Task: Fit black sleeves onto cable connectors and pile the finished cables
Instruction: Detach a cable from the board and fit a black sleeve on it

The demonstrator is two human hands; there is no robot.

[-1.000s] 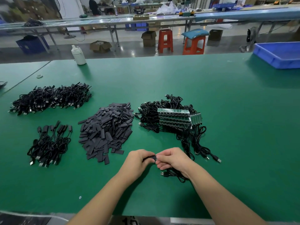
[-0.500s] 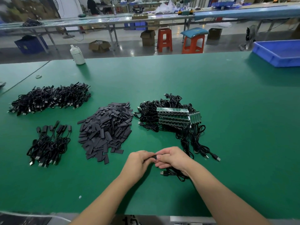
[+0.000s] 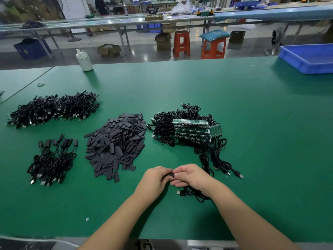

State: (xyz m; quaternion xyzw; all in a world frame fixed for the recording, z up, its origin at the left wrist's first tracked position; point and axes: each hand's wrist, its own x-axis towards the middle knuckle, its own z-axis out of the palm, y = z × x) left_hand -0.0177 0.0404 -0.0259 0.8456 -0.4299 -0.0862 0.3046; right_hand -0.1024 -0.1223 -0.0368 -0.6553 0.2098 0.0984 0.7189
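Both hands meet low on the green table (image 3: 252,141). My left hand (image 3: 156,178) pinches a black sleeve (image 3: 171,175), and my right hand (image 3: 191,175) grips the cable (image 3: 191,193) whose connector end goes into it. The cable's coil and USB plug lie under my right wrist. A heap of loose black sleeves (image 3: 115,143) lies just ahead to the left. Unsleeved cables with green circuit boards (image 3: 191,129) are piled ahead to the right. A small pile of sleeved cables (image 3: 52,159) sits at the left, a bigger cable pile (image 3: 54,109) behind it.
A white bottle (image 3: 84,60) stands at the table's far edge. A blue plastic tray (image 3: 310,57) sits at the far right corner. Beyond the table are orange stools (image 3: 212,47), cardboard boxes and long workbenches. A seam in the table runs at the far left.
The hands have closed together slightly, so less of the sleeve shows between the fingers. The piles have not moved.
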